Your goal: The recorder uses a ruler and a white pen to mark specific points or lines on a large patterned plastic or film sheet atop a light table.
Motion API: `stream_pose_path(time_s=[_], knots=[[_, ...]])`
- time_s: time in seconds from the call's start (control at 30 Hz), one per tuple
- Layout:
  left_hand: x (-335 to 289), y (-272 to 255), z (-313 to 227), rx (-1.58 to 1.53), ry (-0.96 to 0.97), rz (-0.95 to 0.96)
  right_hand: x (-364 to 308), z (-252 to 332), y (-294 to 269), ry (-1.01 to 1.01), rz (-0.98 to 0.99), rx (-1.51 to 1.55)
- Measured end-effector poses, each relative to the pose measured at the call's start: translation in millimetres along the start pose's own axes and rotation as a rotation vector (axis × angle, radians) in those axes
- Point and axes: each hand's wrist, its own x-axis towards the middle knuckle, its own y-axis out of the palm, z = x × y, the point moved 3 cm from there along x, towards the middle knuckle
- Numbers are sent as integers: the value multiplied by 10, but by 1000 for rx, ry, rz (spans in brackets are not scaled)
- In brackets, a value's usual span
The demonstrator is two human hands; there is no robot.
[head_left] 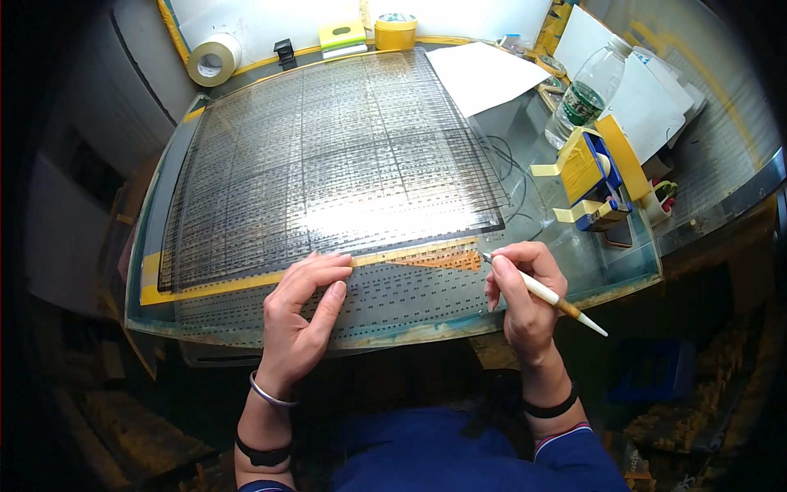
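A large transparent film sheet [246, 164] printed with a dark grid lies on a glass-topped table [590, 266]. Yellow tape [229, 285] runs along its near edge. My left hand [305, 307] rests over this tape, fingers stretched and thumb apart, holding nothing. In my right hand [529, 303] is a white pen-shaped tool [545, 293] with a brown band and a slim dark tip; its exact kind cannot be made out. The tip points at the right end of an orange wedge-shaped patch [459, 259] beside the tape. Whether it touches is unclear.
To the right stand a blue tape dispenser [602, 168] with yellow strips hanging out and a clear plastic bottle [586, 94]. A white paper sheet [484, 75] lies at the back. Behind the film are a tape roll [215, 60] and a yellow tub [396, 33].
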Motion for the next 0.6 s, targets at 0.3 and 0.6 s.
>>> stream_pose_path(time_s=[0.3, 0.6], knots=[[5, -2, 1, 29, 41, -40, 84, -46, 105, 120, 10, -335], [6, -4, 3, 14, 45, -41, 75, -92, 77, 96, 60, -392]])
